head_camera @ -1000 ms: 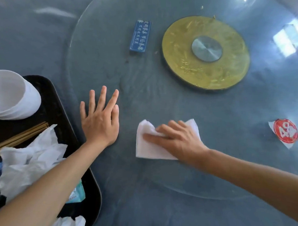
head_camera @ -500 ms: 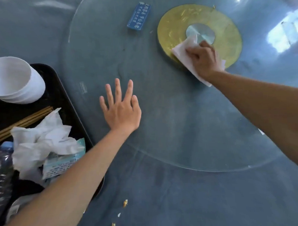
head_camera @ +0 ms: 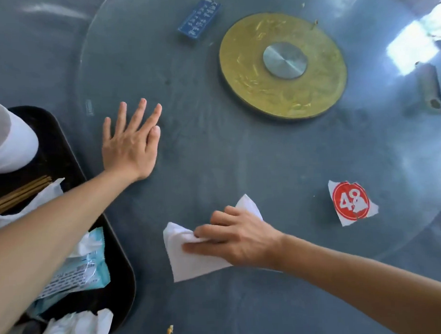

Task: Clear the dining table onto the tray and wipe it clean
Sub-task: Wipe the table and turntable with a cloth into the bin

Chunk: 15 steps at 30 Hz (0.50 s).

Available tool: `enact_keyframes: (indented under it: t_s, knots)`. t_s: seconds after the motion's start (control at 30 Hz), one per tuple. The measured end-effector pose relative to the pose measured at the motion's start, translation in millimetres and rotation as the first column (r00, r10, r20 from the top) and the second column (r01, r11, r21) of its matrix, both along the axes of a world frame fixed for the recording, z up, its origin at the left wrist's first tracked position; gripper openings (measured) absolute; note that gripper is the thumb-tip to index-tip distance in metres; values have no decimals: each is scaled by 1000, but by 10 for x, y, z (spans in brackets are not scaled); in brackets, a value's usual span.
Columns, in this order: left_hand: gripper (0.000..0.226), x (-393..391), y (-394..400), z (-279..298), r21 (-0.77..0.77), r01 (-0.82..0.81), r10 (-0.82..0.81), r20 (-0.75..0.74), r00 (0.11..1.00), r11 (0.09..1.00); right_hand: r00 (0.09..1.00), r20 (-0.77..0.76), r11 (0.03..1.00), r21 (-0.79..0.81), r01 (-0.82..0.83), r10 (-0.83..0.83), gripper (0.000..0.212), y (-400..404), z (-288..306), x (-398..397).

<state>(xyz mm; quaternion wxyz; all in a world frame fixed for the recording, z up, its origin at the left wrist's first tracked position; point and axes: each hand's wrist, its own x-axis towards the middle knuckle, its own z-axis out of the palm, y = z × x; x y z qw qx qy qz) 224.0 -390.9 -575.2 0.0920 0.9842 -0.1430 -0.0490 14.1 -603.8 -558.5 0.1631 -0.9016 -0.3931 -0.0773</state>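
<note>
The right hand presses and pinches the white tissue; the left hand lies flat, fingers spread. The tissue seems soft and light; hold its middle.

The round table top is clear glass, smooth and shiny, with light spots on it. The yellow ring looks like scratched metal, and its middle disc is shiny silver metal. The wipe is soft white paper. The tray is dark plastic.
</note>
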Motion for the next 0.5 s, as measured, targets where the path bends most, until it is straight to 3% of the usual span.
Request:
enact_keyframes:
  t_s: [0.07, 0.13, 0.23, 0.3, 0.37, 0.5]
  knots:
    - [51, 185, 47, 32, 4, 37, -36, -16, 999, 999, 1000, 14, 998, -68, 16, -16, 41, -277, 137, 348]
    - [52, 310, 44, 98, 15, 30, -29, -46, 999, 999, 961, 67, 943, -184, 277, -269, 42, -739, 253, 936]
    - [55, 117, -261, 277, -70, -92, 84, -110, 990, 993, 699, 119, 695, -84, 715, -705, 40, -1463, 445, 1743]
    - [53, -357, -568, 358, -153, -135, 104, -194, 975, 979, 578, 58, 572, -84, 816, -814, 41, -1702, 408, 1955]
    - [51, -852, -750, 313, -170, -160, 119, -226, 967, 972, 556, -2, 552, -124, 825, -831, 39, -1641, 264, 1955]
    - [51, -935, -655, 63, -89, -110, 107, -34, 994, 990, 661, 21, 658, -78, 749, -750, 35, -1183, 73, 1520]
